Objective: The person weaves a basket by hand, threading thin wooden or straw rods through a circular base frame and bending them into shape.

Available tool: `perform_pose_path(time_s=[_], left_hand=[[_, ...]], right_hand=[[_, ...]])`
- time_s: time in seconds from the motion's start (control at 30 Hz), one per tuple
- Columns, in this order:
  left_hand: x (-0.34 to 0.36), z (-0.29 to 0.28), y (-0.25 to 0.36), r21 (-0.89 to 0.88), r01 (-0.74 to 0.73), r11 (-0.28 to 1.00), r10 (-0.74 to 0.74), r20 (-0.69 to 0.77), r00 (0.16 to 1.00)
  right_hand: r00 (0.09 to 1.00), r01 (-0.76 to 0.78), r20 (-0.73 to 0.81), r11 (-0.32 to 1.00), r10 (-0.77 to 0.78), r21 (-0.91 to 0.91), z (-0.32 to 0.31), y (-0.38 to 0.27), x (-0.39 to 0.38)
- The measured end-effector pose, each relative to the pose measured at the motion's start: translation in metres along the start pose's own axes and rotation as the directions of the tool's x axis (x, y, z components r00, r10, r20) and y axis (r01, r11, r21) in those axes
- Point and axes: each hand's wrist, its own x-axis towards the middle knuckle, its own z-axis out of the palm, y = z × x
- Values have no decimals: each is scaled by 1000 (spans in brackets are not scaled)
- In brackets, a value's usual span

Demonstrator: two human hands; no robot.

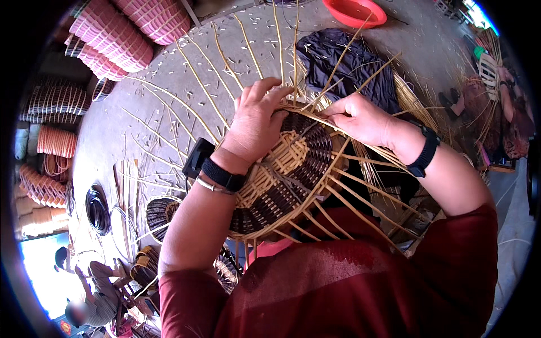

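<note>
A half-woven oval wicker basket [320,145], dark brown weave with a pale slatted base, rests against my lap. Long pale stakes fan out all around its rim. My left hand [256,121] is closed over the far edge, its fingers curled at the rim among the stakes. On the far right of the rim, my right hand [359,119] is closed in a pinch on a pale wicker rod that lies along the edge. The fingertips of that hand are partly hidden behind its thumb and knuckles.
Pink woven baskets [110,42] stand stacked at far left, with more baskets [56,141] below them. A red basin [355,12], dark cloth [352,67] and a bundle of rods [414,98] lie ahead. A black coil [97,209] is at left. Other people sit at lower left and far right.
</note>
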Motion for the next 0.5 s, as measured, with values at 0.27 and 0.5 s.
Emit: perform_pose_path(time_s=[0.27,0.5], left_hand=[[15,-6,5,-209,124,970,-68,257,964],[10,3,4,-158,227,961,-181,263,948]], right_hand=[[992,130,52,918,-119,-375,-6,-25,-6],[898,-337,206,909,389,-246,-46,-4,21]])
